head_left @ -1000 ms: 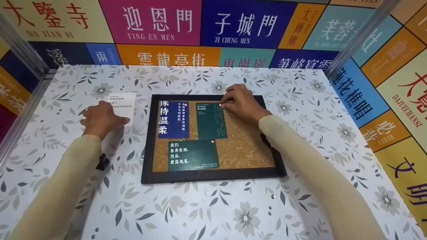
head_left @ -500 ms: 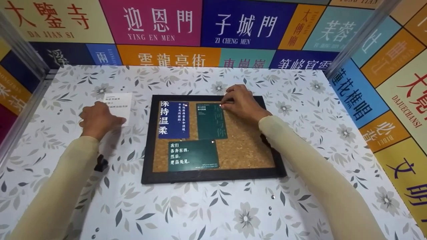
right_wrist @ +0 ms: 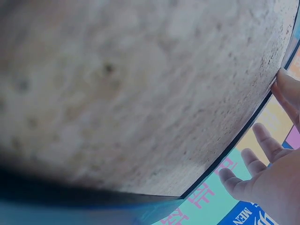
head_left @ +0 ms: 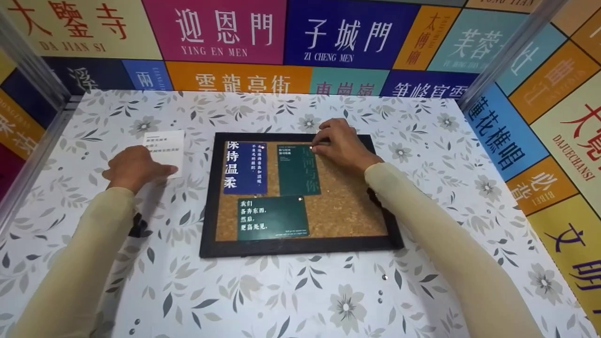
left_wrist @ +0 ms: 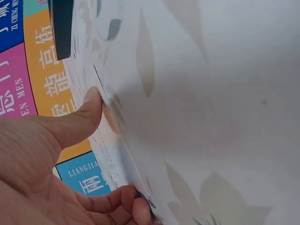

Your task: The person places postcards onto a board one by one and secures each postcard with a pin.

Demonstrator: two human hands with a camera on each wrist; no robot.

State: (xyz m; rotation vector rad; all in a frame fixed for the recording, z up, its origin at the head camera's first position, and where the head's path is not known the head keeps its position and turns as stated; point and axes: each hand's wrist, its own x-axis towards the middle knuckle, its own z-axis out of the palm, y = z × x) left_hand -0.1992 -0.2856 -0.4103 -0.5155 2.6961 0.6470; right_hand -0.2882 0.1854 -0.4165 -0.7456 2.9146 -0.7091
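Note:
A corkboard (head_left: 352,206) in a black frame lies flat on the table. My right hand (head_left: 338,141) is over its upper part, thumb and forefinger pinching a small pushpin (head_left: 310,147) at the top right corner of an upright green card (head_left: 298,173). To the left of that card is a blue card (head_left: 244,169), and below sits a wider green card (head_left: 272,218), each with a pin. Left of the board, my left hand (head_left: 136,166) holds a white printed card (head_left: 170,141) on the table. In the left wrist view, thumb and fingers grip opposite edges of the white card (left_wrist: 119,157).
A small shiny pin (head_left: 384,277) lies on the flower-patterned table (head_left: 263,300) in front of the board's right side. Panels with large Chinese lettering (head_left: 225,28) stand behind the table and along both sides.
My left hand has slid slightly left, and the white card has shifted left with it. The right hand has stayed at the green card's corner.

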